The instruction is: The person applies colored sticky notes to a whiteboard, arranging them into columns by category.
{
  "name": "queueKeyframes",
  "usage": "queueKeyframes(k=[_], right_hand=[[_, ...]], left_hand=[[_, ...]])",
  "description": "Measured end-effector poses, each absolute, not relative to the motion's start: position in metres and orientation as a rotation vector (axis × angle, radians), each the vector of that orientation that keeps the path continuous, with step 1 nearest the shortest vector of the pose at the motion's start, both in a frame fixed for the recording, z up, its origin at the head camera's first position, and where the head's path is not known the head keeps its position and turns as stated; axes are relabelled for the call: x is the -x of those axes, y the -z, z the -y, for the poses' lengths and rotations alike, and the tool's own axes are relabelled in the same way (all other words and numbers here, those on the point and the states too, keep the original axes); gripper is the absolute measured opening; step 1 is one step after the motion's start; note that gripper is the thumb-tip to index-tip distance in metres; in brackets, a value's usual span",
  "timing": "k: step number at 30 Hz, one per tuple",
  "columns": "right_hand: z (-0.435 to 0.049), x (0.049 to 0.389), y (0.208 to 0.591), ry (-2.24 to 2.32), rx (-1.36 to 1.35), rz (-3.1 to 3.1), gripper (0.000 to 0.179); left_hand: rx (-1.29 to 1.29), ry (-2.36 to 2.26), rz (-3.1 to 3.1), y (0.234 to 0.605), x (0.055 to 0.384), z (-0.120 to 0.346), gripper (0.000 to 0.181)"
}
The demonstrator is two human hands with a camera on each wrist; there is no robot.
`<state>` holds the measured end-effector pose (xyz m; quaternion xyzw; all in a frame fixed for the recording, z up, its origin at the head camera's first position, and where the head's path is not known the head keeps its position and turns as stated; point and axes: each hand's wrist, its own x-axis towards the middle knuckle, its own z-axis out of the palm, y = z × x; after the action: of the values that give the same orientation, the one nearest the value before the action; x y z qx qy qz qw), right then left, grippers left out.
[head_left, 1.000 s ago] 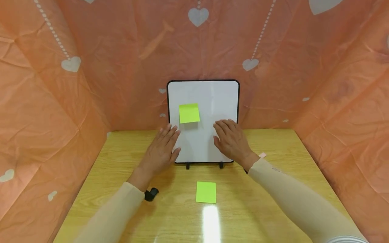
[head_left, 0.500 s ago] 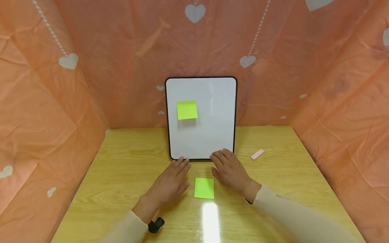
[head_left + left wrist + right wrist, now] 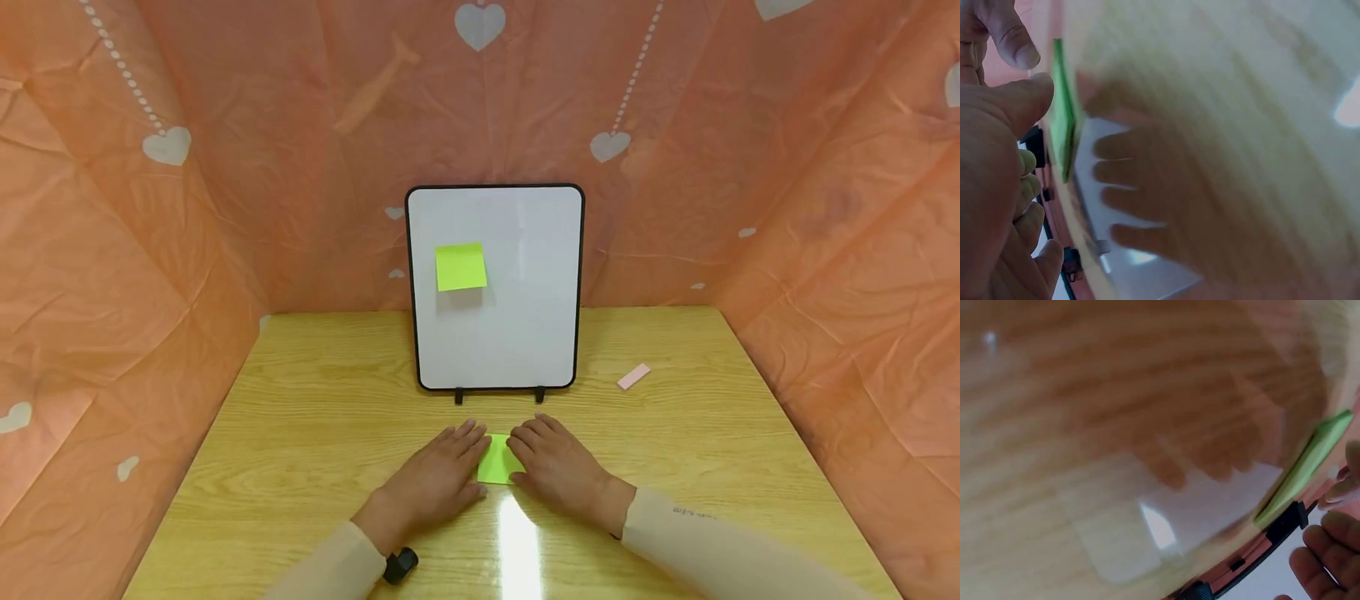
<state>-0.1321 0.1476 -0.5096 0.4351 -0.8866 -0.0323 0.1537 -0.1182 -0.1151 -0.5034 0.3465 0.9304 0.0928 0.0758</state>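
A yellow-green sticky note pad (image 3: pixel 497 463) lies on the table between both hands in the head view. My left hand (image 3: pixel 438 477) is at its left side, palm down with fingers extended, fingertips at the pad's edge. From the right, my right hand (image 3: pixel 566 475) reaches over the pad's right part, its fingers slightly bent and hiding that edge. Both wrist views show the pad (image 3: pixel 1063 119) edge-on near the fingers, which grip nothing. Behind, one sticky note (image 3: pixel 461 267) is stuck to the upper left of a white board (image 3: pixel 517 333), its lower edge lifted off.
The black-framed board stands upright on two small black feet (image 3: pixel 459 397) at the back of the wooden table (image 3: pixel 322 375). A small pink strip (image 3: pixel 633 377) lies to its right. Orange cloth (image 3: pixel 300 167) with hearts surrounds the table at back and sides.
Both hands have drawn back from beside the board, down toward me, and come together around the sticky note pad. The note on the board stays in place.
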Motion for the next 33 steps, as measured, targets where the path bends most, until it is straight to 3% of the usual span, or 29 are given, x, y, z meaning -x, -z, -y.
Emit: queueKeyframes(k=[17,26,33], right_hand=[[-0.145,0.13,0.509,0.201,-1.311,2.649,0.047],[-0.145,0.129,0.514,0.296,-1.382,2.477,0.018],[-0.14,0.126,0.519,0.361,-1.401,2.4,0.008]], left_hand=[[-1.035,-0.161,-2.761,0.511,0.116,0.11,0.071],[-1.041,-0.186,-2.749,0.514,0.116,0.111,0.072],[-1.072,-0.228,-2.742,0.512,0.116,0.112,0.071]])
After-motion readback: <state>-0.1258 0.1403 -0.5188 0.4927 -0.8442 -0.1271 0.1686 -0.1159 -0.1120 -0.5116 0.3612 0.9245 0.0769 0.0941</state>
